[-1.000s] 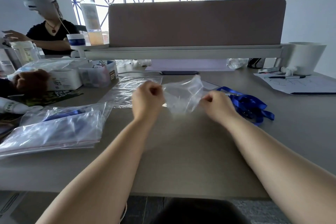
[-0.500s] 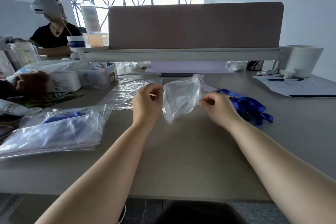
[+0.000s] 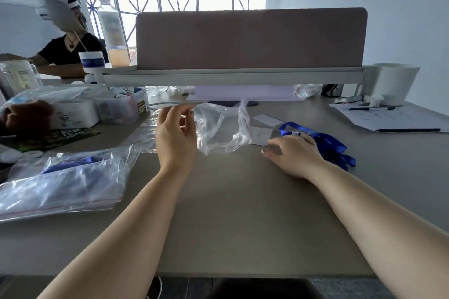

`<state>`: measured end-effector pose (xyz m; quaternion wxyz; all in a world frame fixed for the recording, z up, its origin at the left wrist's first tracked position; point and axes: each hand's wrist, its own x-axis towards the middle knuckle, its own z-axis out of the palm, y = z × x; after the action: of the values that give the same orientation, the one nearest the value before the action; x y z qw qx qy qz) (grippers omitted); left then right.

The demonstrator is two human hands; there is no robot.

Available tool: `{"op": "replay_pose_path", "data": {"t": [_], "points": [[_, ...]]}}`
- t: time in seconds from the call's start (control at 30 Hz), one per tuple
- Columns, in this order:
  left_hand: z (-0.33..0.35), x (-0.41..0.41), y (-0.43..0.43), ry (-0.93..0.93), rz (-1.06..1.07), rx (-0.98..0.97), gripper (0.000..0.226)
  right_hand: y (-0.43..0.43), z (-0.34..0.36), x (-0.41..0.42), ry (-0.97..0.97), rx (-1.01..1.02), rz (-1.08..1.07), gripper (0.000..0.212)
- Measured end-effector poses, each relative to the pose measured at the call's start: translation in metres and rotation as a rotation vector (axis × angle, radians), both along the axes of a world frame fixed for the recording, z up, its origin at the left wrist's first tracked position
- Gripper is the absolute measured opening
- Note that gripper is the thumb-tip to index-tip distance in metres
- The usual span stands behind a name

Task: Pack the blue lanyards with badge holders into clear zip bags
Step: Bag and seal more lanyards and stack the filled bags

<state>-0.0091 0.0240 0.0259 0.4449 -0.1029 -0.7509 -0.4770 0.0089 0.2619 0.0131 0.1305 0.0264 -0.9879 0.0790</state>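
Fingers (image 3: 187,111) of left hand (image 3: 176,136) pinching crumpled clear plastic zip bag (image 3: 218,128); right hand (image 3: 294,155) fingers apart, right of bag, at blue ribbon lanyard (image 3: 328,143). Risk: bag mouth collapsing under one-sided hold.

A brown fabric divider panel (image 3: 250,39) is mounted across the grey desk (image 3: 230,213); a tall clear plastic bottle (image 3: 113,31) is stood beside its left end.
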Motion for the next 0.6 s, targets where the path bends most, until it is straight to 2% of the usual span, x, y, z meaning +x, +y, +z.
{"op": "replay_pose_path", "data": {"t": [0.07,0.2,0.33,0.43,0.5,0.6], "points": [[0.000,0.001,0.002,0.001,0.032,-0.022,0.018,0.003,-0.001,0.003,-0.041,0.069,0.052,0.041],[0.001,-0.001,0.007,-0.007,0.055,-0.044,0.018,0.015,-0.002,0.016,0.035,0.091,0.155,0.031],[0.000,0.000,0.011,-0.006,0.080,-0.034,0.017,0.009,-0.003,0.019,-0.102,0.131,0.155,0.056],[0.003,0.000,0.008,0.005,0.091,0.019,0.017,-0.004,-0.004,0.010,-0.190,0.110,0.167,0.062],[0.006,-0.001,0.004,0.018,0.120,0.075,0.017,-0.004,-0.004,0.009,-0.188,0.095,0.169,0.062],[0.014,-0.002,0.001,0.038,0.145,0.130,0.016,0.004,-0.002,0.020,-0.108,0.061,0.219,0.050]]}}
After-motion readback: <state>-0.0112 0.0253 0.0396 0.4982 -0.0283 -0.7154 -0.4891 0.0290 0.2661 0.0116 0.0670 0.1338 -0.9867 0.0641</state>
